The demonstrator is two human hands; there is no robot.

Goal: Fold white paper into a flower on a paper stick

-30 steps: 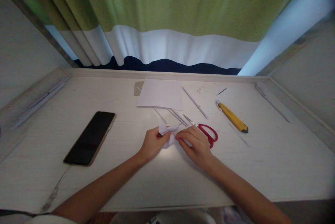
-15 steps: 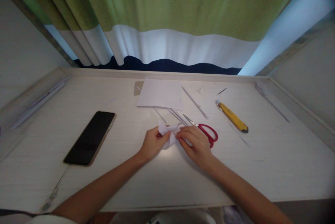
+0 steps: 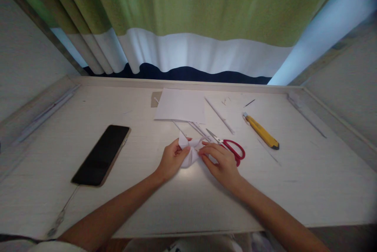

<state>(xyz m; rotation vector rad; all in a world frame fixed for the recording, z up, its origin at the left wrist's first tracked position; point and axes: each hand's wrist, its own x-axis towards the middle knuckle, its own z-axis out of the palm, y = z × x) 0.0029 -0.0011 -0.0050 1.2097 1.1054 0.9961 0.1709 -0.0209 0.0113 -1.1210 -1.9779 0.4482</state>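
Pinching folded white paper [image 3: 188,161] by its left part in left hand [image 3: 172,159] and, with bunched narrow grip, by its right edge in right hand [image 3: 221,164]. Holding it over the near middle of the worktop [image 3: 182,205]. Perhaps risking a tear or skewed crease through uneven tugging; possibly, too, a nudge to red-handled scissors [image 3: 226,141], partly hidden beyond right hand, through outward swinging.
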